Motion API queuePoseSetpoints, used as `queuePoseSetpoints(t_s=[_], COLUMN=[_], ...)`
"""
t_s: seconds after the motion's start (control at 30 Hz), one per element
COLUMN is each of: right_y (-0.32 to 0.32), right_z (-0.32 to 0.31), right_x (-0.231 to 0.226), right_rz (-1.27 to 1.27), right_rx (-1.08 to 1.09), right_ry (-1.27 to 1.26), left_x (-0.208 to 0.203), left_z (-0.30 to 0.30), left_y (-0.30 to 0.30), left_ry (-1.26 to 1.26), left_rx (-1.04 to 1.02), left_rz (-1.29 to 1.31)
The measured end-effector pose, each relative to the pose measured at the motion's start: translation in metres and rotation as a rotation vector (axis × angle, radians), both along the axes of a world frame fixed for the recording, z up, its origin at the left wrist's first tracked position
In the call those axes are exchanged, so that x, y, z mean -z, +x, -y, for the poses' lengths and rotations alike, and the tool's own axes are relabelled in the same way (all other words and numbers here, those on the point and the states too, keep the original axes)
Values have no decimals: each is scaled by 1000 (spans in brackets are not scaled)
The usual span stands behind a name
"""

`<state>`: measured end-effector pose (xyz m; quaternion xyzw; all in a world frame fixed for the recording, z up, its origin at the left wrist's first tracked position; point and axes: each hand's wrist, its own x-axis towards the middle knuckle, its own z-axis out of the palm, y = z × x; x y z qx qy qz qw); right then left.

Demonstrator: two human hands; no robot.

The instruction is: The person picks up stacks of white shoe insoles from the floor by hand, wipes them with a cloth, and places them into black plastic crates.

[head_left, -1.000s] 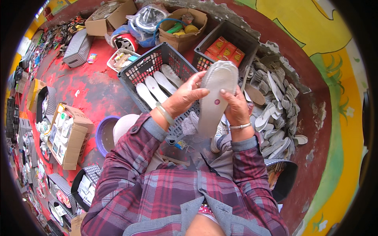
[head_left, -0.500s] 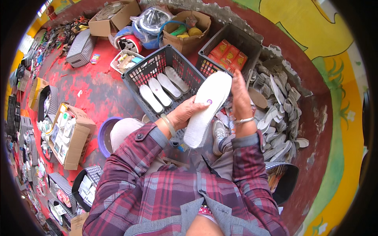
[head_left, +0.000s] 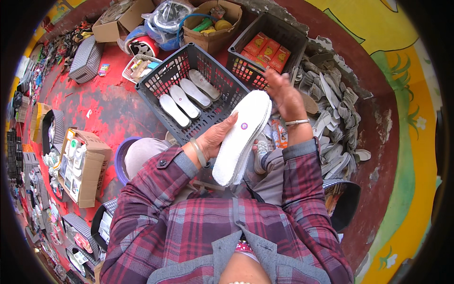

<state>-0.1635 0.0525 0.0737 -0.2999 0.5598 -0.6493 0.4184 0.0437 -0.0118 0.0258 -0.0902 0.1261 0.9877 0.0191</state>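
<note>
Nearest to me: plaid sleeves (head_left: 156,203) rising from the lower edge, grey vest between them.

Left hand (head_left: 215,138), bangle at the wrist, is cupped under a stack of white insoles (head_left: 241,137). Fingers wrap the stack's left edge, thumb side hidden beneath. The stack stands on its long edge, tilted, heel end low over the lap, toe end high and to the right. A small purple mark shows on the top insole's face.

Right hand (head_left: 283,94), bracelet at the wrist, is held flat and open, fingers together, just beside the toe end of the stack. I cannot tell whether the palm touches the stack's edge; it grips nothing.

Beyond the left hand: a dark plastic crate (head_left: 161,85) on the red floor (head_left: 94,104), with three loose pale insoles (head_left: 184,99) lying side by side in it, well apart from the held stack.

Behind the right hand: a second dark crate (head_left: 283,28) holding orange boxes (head_left: 267,47). To its right, a heap of grey insoles (head_left: 340,113) against the wall.

Far left: cardboard boxes (head_left: 85,165) of small goods. Farthest: a brown carton (head_left: 213,28) of mixed items.
</note>
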Motion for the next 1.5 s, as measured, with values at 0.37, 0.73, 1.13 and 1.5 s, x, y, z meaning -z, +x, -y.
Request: queuePoseSetpoints(t_s=[0.37, 0.73, 1.13, 1.5], right_y=[27, 49, 44, 35], right_z=[17, 19, 16, 24], right_x=[18, 14, 15, 28], right_rz=[226, 613, 608, 634], right_rx=[-44, -187, -43, 68], right_ry=[-38, -374, -308, -444], left_x=[-1, -25, -7, -16], left_z=[5, -2, -2, 9], left_y=[-3, -7, -9, -14], left_ry=[-10, -70, -24, -261], left_rx=[-121, -176, -90, -128], left_rz=[-1, 77, 53, 90])
